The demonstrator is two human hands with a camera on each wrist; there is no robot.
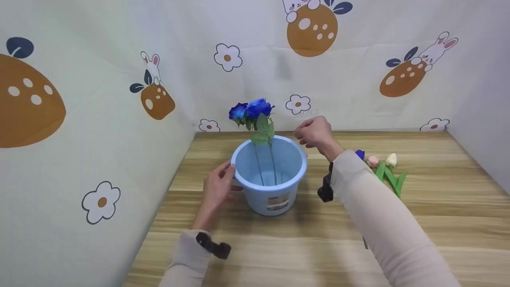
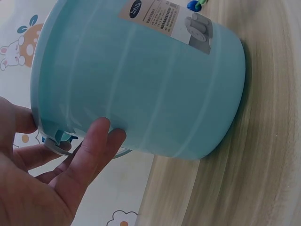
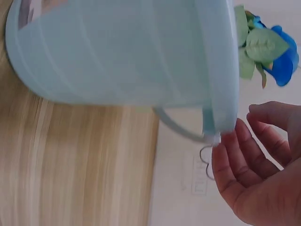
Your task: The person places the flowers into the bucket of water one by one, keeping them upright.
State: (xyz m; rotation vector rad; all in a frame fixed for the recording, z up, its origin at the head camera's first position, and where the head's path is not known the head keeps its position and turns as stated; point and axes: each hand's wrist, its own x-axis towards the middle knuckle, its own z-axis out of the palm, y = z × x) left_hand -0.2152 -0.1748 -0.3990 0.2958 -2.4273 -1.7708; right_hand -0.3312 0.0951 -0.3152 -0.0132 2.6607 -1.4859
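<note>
A light blue plastic bucket (image 1: 255, 195) stands upright on the table, a paper label on its front. Two blue roses (image 1: 259, 108) with green leaves rise out of it, their thin stems reaching down inside. My left hand (image 1: 217, 185) grips the left side of the rim. In the left wrist view, its thumb is at the rim and its fingers are around the handle joint and against the wall. My right hand (image 1: 316, 133) is raised by the right rim, fingers loosely curled and holding nothing. In the right wrist view, its fingertips are close to the bucket's handle (image 3: 178, 128).
Right of the bucket, partly behind my right sleeve, lie a white flower (image 1: 391, 160), a pink flower (image 1: 372, 161) and a blue flower (image 1: 360, 154), with green leaves. Patterned cloth (image 1: 247, 87) bounds the wooden table (image 1: 318, 247) at the back and both sides.
</note>
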